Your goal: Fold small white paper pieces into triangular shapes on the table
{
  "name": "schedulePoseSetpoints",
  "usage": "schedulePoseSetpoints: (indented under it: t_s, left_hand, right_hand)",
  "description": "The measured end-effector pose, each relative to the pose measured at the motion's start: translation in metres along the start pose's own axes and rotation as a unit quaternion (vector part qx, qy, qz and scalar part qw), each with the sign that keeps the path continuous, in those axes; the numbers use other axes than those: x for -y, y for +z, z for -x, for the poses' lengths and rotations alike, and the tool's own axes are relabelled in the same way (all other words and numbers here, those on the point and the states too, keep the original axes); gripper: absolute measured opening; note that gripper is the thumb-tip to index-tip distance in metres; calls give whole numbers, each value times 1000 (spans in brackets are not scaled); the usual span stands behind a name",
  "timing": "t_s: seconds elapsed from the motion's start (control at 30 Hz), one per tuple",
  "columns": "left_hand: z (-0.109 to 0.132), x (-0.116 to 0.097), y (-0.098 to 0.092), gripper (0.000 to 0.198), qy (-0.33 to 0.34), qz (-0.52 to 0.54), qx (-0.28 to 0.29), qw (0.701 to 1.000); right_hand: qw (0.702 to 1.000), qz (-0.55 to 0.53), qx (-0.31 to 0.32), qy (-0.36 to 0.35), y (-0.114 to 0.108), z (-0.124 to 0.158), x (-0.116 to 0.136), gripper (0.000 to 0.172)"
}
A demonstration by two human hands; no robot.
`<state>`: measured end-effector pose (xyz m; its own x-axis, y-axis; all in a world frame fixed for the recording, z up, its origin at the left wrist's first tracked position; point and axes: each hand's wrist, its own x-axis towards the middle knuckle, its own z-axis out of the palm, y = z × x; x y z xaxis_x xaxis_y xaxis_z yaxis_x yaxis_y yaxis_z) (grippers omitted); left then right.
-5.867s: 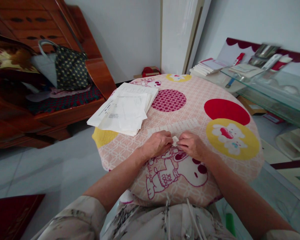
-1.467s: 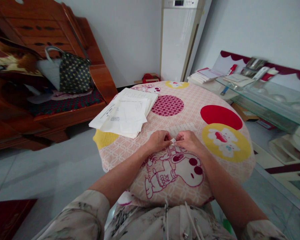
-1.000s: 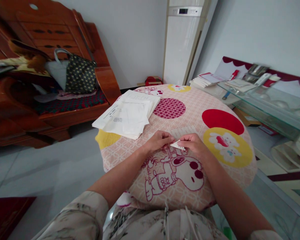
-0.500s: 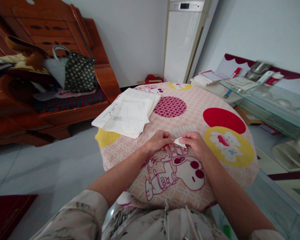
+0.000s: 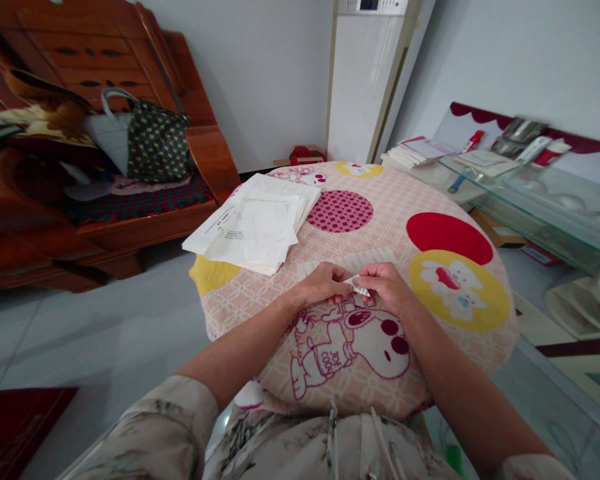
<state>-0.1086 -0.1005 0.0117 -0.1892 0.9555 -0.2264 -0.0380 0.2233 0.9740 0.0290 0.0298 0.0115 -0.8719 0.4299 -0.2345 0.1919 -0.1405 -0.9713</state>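
Between my two hands is a small white folded piece of paper (image 5: pixel 360 289) with a ridged or toothed lower edge. The fingers of my left hand (image 5: pixel 324 283) pinch its left end. On its other end, the thumb and fingers of my right hand (image 5: pixel 384 285) are closed. Both hands are just above the near half of a round table with a patterned cloth (image 5: pixel 280 313). Just beyond my fingers lies a pale, striped row of something (image 5: pixel 375 257), too faint to name. My fingers cover part of the folded paper.
A stack of printed paper sheets (image 5: pixel 250 223) lies at the table's far left. To the right stands a glass shelf (image 5: pixel 540 207) with bowls and a booklet. A wooden sofa (image 5: pixel 207 160) holding a dark patterned bag (image 5: pixel 157 143) is on the left.
My hands have drawn closer together around the folded paper, and less of it shows. The paper's toothed edge is turned more toward me. The sheets have not moved.
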Motion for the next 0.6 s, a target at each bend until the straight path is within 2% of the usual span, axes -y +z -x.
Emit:
schedulePoseSetpoints:
  t_s: [0.27, 0.4, 0.6]
  left_hand:
    - [1, -1, 1, 14, -14, 32, -15, 999]
    - [2, -2, 1, 9, -26, 51, -7, 998]
    - [2, -2, -1, 13, -43, 57, -13, 997]
  right_hand:
    - [998, 40, 36, 37, 3, 3, 5, 32]
    - [997, 54, 45, 21, 0, 4, 5, 32]
    - [998, 44, 51, 20, -4, 3, 1, 28]
